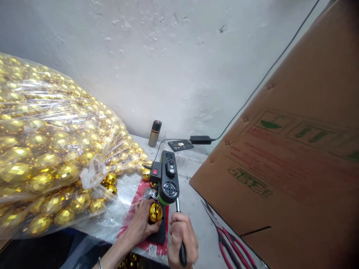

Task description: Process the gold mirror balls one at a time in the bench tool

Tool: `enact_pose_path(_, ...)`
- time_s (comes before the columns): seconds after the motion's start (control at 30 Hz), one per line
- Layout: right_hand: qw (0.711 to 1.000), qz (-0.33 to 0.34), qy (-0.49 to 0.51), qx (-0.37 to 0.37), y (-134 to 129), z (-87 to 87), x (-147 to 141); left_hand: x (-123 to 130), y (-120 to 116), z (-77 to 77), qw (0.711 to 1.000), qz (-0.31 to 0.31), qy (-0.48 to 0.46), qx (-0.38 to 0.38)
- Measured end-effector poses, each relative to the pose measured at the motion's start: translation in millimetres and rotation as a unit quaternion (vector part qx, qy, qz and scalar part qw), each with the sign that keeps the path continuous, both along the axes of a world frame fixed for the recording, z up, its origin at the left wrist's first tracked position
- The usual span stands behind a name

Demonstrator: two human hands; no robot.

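My left hand [141, 220] is closed around a shiny gold faceted ball [155, 212], holding it at the front of a small black bench drill press [169, 179]. The ball sits just below and in front of the machine's head, over its dark base [159, 236]. With its fingers wrapped round, my right hand [183, 237] grips the lever handle [183, 256], whose metal rod rises toward the machine's right side. The tool tip under the head is hidden. A red switch [155, 172] shows on the machine's left side.
A big clear bag of gold balls [50, 149] fills the left. On the right stands a cardboard box [280, 157], with red-handled scissors [230, 243] beside it. Behind the machine are a bottle [155, 133], a dark phone [181, 144] and a power adapter [201, 140] with its cable.
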State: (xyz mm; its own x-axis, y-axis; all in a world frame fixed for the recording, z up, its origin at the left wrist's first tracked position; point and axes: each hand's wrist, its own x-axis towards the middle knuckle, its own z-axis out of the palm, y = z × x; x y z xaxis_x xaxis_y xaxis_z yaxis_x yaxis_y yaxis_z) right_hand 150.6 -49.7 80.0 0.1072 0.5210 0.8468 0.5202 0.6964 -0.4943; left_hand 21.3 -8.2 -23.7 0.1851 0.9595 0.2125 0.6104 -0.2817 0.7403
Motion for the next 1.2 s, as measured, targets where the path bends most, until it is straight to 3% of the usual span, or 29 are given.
enact_pose_path(0.23,0.998,-0.015,0.06,-0.009,-2,-13.8,-7,0,-1,1.7,1.0,0.0,0.008,-0.016)
enact_pose_path(0.6,0.992,-0.043,0.117,-0.02,-3,-18.4,-18,2,1,-2.9,1.0,-0.004,-0.003,-0.011)
enact_pose_path(0.83,0.993,-0.059,0.098,-0.003,1,-21.3,-17,2,1,-6.9,1.0,0.002,-0.004,0.002)
enact_pose_path(1.03,0.993,-0.057,0.076,0.066,8,-21.2,-14,3,0,-11.3,1.0,0.013,0.002,0.025)
enact_pose_path(1.2,0.995,-0.049,0.063,0.057,10,-29.7,-11,4,1,-14.4,1.0,0.009,0.0,0.028)
